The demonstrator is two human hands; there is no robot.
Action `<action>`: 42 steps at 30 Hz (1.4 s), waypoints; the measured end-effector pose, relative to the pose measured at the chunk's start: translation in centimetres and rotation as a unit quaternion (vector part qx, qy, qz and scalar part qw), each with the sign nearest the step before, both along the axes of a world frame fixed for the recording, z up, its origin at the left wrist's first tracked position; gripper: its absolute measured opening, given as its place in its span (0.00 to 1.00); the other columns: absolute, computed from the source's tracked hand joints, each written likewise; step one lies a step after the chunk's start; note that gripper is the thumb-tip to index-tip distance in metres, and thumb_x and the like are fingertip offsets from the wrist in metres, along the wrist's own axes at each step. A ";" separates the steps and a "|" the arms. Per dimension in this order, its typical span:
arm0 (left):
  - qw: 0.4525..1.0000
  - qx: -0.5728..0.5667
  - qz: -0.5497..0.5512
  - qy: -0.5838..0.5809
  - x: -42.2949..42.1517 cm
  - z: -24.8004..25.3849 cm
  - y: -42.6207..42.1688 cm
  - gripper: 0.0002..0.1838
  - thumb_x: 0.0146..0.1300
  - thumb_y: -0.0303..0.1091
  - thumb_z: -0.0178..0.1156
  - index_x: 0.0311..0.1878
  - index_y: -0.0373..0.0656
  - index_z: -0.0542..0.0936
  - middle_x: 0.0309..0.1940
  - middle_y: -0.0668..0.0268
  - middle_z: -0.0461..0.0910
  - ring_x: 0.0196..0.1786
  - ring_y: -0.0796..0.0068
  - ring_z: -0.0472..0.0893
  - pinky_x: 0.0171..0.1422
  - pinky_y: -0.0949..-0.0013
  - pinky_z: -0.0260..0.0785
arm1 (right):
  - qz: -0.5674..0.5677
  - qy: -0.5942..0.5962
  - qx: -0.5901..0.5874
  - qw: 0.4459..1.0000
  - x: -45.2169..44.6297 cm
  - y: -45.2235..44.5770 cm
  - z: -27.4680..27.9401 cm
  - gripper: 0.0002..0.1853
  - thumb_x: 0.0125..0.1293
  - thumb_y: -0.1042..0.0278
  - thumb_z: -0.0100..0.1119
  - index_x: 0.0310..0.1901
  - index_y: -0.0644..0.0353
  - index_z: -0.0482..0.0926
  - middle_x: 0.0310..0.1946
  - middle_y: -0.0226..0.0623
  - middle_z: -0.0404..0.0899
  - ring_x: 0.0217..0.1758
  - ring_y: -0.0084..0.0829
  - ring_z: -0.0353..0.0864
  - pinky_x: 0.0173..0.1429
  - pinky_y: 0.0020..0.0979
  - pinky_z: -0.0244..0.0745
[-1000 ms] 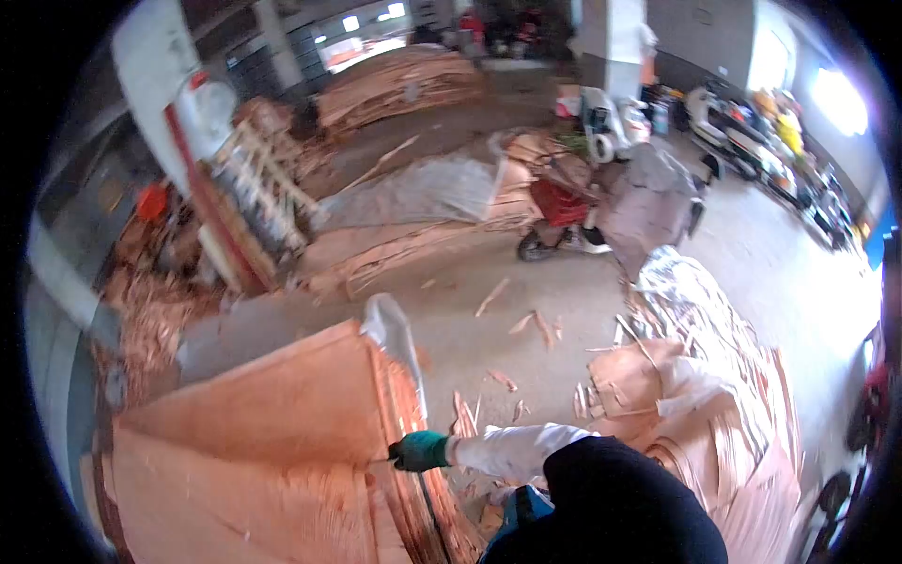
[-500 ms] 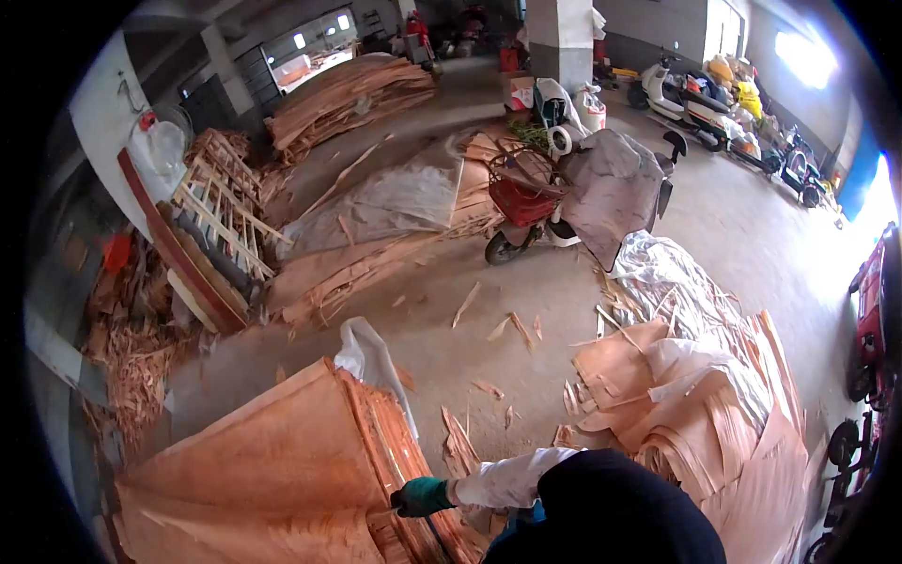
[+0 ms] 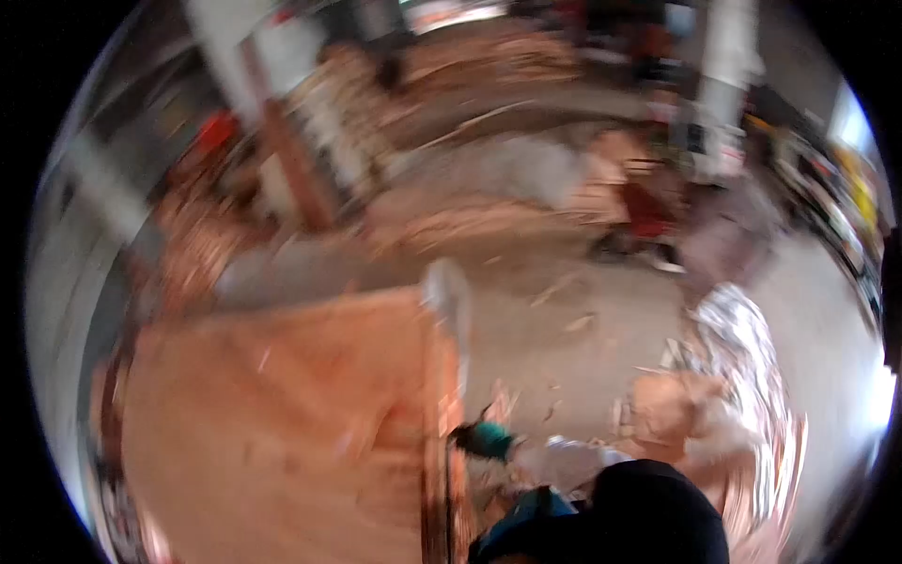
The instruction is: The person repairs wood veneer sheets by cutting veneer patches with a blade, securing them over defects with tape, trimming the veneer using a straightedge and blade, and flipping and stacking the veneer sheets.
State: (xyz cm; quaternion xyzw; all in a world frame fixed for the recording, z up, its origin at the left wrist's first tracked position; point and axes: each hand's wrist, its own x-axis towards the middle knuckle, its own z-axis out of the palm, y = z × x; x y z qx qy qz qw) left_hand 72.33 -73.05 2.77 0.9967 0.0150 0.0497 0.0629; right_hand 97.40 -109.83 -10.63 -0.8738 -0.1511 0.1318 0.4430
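Note:
My right hand (image 3: 481,439) wears a green glove with a dark finger part, and a white sleeve (image 3: 564,462) runs back from it to the right. It is at the right edge of a tall stack of reddish-brown wood veneer sheets (image 3: 272,404). Motion blur smears the fingers, so I cannot make out whether they grip the edge or anything else. A large dark rounded shape (image 3: 658,512) covers the bottom centre, with a patch of blue (image 3: 536,508) beside it. My left hand is out of sight.
To the right lies a loose pile of veneer sheets (image 3: 662,404) with whitish plastic sheeting (image 3: 738,329). Wood scraps (image 3: 583,322) litter the concrete floor. Farther back are a covered scooter (image 3: 728,230), more veneer piles (image 3: 498,70) and a white pillar (image 3: 728,66).
The view has swung left and is now blurred, so the surroundings sit farther right in the picture. My right hand remains by the stack's right edge.

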 end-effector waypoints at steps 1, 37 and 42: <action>1.000 0.002 -0.005 -0.007 -2.1 -0.4 1.3 0.45 0.58 0.69 0.54 0.70 0.47 0.66 0.67 0.48 0.66 0.69 0.44 0.64 0.72 0.42 0.53 | -0.013 0.065 0.093 0.993 -0.8 -1.7 2.8 0.18 0.70 0.56 0.48 0.53 0.56 0.78 0.43 0.43 0.82 0.40 0.36 0.84 0.43 0.38 0.78; 0.968 -0.057 0.205 0.134 -7.9 -0.7 2.2 0.49 0.44 0.58 0.71 0.72 0.65 0.62 0.75 0.58 0.53 0.73 0.38 0.54 0.67 0.30 0.52 | 0.118 0.519 0.451 0.717 -5.0 20.2 15.4 0.11 0.68 0.60 0.53 0.46 0.56 0.76 0.30 0.34 0.80 0.28 0.30 0.79 0.28 0.32 0.76; 0.963 -0.078 0.208 0.155 -7.6 0.0 2.3 0.48 0.46 0.53 0.72 0.72 0.66 0.60 0.75 0.59 0.53 0.74 0.38 0.52 0.69 0.30 0.50 | 0.306 0.012 -0.119 0.945 -7.9 22.8 16.7 0.21 0.64 0.57 0.56 0.53 0.64 0.74 0.52 0.50 0.77 0.50 0.50 0.79 0.50 0.43 0.77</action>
